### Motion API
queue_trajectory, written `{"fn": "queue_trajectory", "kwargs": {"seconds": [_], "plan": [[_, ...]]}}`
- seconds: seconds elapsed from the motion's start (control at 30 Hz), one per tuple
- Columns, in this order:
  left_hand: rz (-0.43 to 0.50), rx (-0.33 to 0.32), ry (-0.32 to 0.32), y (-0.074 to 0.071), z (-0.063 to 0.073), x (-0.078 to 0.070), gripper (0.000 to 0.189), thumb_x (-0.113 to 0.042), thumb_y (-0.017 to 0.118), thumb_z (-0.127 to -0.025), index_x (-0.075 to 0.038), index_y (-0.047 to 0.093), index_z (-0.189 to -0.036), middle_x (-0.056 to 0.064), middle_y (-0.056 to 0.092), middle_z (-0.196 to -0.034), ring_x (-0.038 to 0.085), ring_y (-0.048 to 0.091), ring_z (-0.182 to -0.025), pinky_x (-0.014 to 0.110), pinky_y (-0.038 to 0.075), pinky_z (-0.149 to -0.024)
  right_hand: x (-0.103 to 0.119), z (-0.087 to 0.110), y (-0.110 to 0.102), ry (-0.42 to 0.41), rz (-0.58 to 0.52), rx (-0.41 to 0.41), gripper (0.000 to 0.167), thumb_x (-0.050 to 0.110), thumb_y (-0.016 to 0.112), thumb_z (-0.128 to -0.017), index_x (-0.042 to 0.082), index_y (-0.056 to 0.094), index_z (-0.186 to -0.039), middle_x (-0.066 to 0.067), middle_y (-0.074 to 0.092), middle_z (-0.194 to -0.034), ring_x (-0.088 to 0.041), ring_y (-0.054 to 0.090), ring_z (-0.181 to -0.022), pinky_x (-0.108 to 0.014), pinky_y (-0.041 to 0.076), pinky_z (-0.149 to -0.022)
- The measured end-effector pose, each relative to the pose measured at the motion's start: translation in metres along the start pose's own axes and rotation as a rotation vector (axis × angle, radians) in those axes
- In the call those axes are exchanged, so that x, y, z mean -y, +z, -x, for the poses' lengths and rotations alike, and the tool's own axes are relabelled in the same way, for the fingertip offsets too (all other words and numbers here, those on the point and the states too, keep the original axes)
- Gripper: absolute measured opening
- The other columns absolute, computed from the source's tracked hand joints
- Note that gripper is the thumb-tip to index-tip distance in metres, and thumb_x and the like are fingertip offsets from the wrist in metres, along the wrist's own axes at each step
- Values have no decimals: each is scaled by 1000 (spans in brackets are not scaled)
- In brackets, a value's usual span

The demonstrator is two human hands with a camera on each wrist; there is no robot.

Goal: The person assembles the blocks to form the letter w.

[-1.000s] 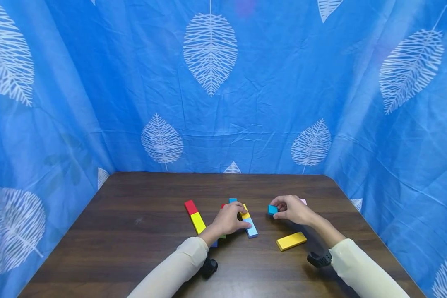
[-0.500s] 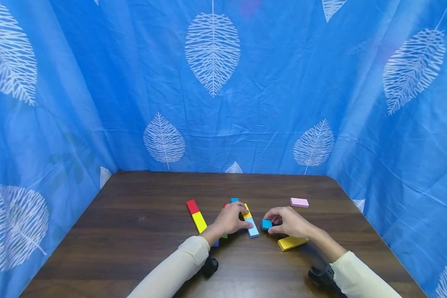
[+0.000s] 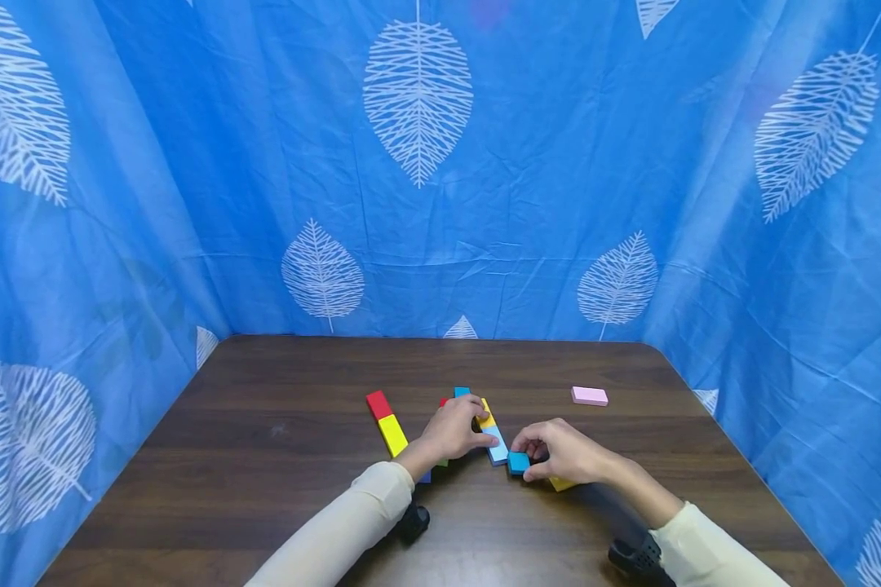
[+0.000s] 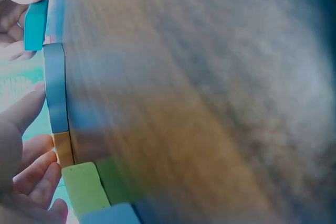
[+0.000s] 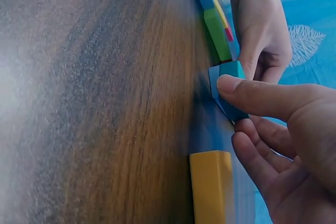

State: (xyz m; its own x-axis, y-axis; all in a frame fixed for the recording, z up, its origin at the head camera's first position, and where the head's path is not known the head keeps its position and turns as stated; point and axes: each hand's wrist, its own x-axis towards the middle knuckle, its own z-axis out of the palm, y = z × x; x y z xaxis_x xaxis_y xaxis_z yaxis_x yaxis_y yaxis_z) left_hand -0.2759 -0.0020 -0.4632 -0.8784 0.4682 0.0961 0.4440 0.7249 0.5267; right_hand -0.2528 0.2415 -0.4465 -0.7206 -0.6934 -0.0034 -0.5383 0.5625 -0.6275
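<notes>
My right hand pinches a small teal-blue block between thumb and fingers, right at the near end of a light blue block. That light blue block lies end to end with an orange block, making a slanting row. My left hand rests along this row, its thumb touching the light blue block and its fingertips at the orange one. In the left wrist view a green block sits beyond those fingers. A longer yellow block lies below the right hand, partly covered by it in the head view.
A red block and a yellow block form another slanting row left of the left hand. Behind that hand, a blue block shows. A pink block lies at the back right. Patterned blue curtain surrounds the dark wooden table.
My right hand has carried the teal-blue block left and nearer to me, up to the light blue block's end. The pink block has come into full view. The left hand has stayed put.
</notes>
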Motion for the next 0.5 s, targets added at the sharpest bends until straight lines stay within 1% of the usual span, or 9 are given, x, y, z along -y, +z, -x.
{"fn": "queue_trajectory", "kwargs": {"seconds": [0.1,0.23,0.5], "plan": [[-3,6,-1,-1,0,-2,48,-39,83,-89,-7,76,-124,6,64,-134,23,59,-121,38,52,-101,0,1,2,9,-7,15,26,18,88,-85,15,74,-105,13,67,-96,-8,62,-84,-27,57,-78],[-9,15,-19,-3,1,-4,48,-39,83,-89,-8,76,-125,5,63,-136,23,58,-123,37,51,-102,-2,3,6,24,-16,30,26,18,89,-84,14,73,-104,13,66,-93,-7,62,-83,-26,57,-77],[-18,35,-19,-5,0,-6,47,-37,84,-89,-7,76,-124,6,64,-135,23,59,-124,37,52,-102,-4,3,9,15,12,6,25,15,87,-86,11,72,-106,11,66,-93,-7,62,-84,-27,57,-77]]}}
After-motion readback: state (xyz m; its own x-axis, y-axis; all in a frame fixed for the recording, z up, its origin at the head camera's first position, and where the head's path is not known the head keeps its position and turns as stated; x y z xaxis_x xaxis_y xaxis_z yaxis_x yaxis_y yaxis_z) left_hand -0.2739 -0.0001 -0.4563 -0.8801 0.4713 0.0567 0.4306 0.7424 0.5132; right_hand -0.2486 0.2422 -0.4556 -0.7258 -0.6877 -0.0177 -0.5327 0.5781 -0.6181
